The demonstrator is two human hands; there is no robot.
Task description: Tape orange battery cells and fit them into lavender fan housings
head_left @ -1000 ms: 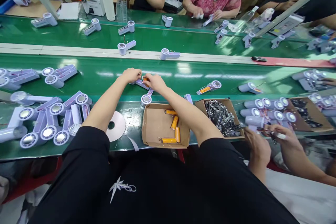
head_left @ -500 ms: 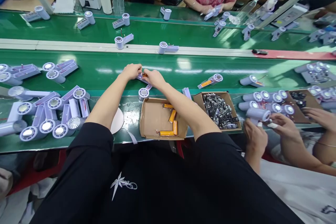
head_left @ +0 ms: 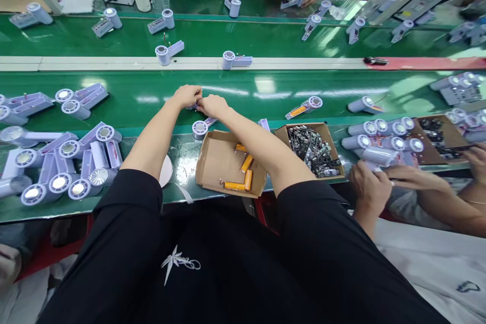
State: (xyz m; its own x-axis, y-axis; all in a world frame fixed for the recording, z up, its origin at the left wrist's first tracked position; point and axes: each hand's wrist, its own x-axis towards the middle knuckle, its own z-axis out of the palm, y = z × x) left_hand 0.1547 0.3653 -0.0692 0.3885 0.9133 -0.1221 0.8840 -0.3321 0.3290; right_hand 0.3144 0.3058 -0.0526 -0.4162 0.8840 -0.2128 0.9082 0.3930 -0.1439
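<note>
Far left, lilac housings [head_left: 63,182] lie grouped; a white disc [head_left: 166,171] sits partly hidden by my left forearm. My left hand [head_left: 187,96] is clamped on a small lilac part [head_left: 192,108], over the green belt [head_left: 152,111]. My right hand [head_left: 213,105] meets it, fingers drawn in; whether they pinch anything I cannot tell. Judged step: close two-handed fingertip work on that part, calling for a steady left hold and fine right-finger control. Nearby obstructions: a round-headed housing [head_left: 199,130], then the carton [head_left: 212,162] of orange cells [head_left: 234,186] under my right forearm. Further right: a box of metallic pieces [head_left: 313,152], then a co-worker's hands [head_left: 370,187].
</note>
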